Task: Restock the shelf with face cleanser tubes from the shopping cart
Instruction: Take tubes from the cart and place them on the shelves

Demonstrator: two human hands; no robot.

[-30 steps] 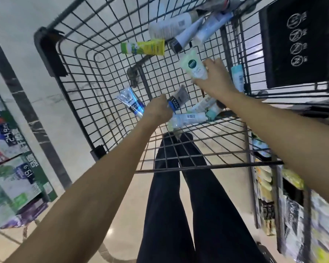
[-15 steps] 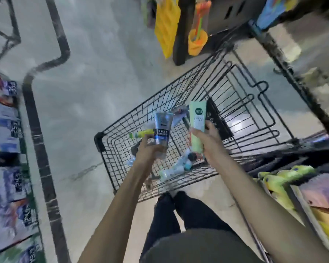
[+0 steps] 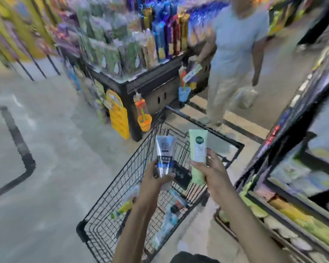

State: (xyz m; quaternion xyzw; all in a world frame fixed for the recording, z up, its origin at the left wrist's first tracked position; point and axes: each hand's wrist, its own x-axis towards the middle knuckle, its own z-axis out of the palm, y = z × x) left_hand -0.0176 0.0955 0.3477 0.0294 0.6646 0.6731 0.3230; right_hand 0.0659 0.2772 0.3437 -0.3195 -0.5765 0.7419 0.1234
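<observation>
I hold one tube in each hand, both lifted above the cart (image 3: 122, 186). My left hand (image 3: 152, 184) has its fingers curled round the lower end of a silver tube (image 3: 164, 155), which stands upright. My right hand (image 3: 210, 174) pinches a pale green tube (image 3: 198, 149) low down, thumb on one side and fingers on the other, also upright. The two tubes are just beside each other, not touching.

By my reckoning I am early in a round: two tubes are picked, none of these is shelved yet. More tubes (image 3: 171, 213) lie in the cart's bottom, so plenty is left. The shelf (image 3: 285, 211) runs along the right, near me.

The silver tube bears a dark blue band with white writing, too blurred to read. The green tube has a dark green badge near its top; its lettering is also unreadable.
</observation>
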